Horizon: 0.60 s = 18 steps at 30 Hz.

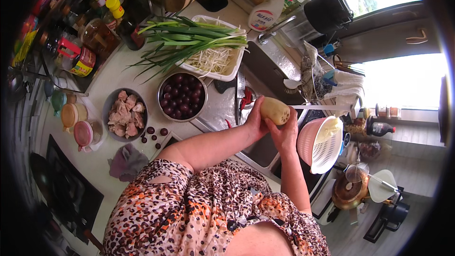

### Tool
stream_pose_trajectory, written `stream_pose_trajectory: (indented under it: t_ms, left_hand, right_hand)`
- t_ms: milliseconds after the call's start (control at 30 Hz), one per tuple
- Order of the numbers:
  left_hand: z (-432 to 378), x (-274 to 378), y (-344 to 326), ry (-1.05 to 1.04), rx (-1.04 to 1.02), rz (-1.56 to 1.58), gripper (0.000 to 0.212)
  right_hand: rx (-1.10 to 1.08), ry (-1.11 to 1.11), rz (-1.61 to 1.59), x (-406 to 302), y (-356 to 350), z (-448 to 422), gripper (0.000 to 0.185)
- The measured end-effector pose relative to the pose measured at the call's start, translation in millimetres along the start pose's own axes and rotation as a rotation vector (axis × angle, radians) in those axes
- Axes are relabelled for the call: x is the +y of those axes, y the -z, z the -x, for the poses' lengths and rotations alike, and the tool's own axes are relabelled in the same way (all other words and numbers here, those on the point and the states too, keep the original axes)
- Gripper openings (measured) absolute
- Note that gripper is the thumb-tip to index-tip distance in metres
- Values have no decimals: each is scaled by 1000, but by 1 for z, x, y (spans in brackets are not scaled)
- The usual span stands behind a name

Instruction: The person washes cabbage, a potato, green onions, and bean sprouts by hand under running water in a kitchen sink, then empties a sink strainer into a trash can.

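Observation:
Between both hands, over the sink [261, 149], is a pale peeled lotus root section [274, 110], its holed cut end facing right. My left hand [256, 117] wraps its left end. My right hand [284, 129] grips its right end from below, with fingertips on the skin. Just right of my right hand stands a pink and white colander [321, 145] with pale leafy pieces inside. Behind the hands, red chillies [246, 99] lie by a metal utensil at the sink. To the left is a steel bowl of dark red round fruit [182, 96].
A grey bowl of raw meat chunks [126, 113], loose fruit [164, 132] and a crumpled cloth [128, 162] lie on the left counter. A white basket [233, 73] holds bean sprouts and green garlic leaves. A spray bottle [265, 14] stands behind the faucet [265, 38].

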<state>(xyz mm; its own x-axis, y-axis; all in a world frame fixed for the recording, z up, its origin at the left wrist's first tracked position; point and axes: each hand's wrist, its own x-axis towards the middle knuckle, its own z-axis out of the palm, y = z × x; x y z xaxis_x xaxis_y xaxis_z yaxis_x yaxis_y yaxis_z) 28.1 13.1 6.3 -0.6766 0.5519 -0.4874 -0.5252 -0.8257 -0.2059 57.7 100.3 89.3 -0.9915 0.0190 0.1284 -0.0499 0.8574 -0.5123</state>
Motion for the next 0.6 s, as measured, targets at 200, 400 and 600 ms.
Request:
stream_pose_trajectory:
  t_ms: [200, 400, 600]
  left_hand:
    - [8, -12, 11, 8, -84, -22, 55]
    - [-6, -15, 36, -4, -53, -90, 56]
    - [-6, -14, 45, 97, -22, -176, 55]
  right_hand:
    - [-30, 40, -141, -6, 0, 7, 64]
    - [-6, -15, -115, 8, -10, 23, 59]
    - [7, -167, -350, 46, -34, 41, 64]
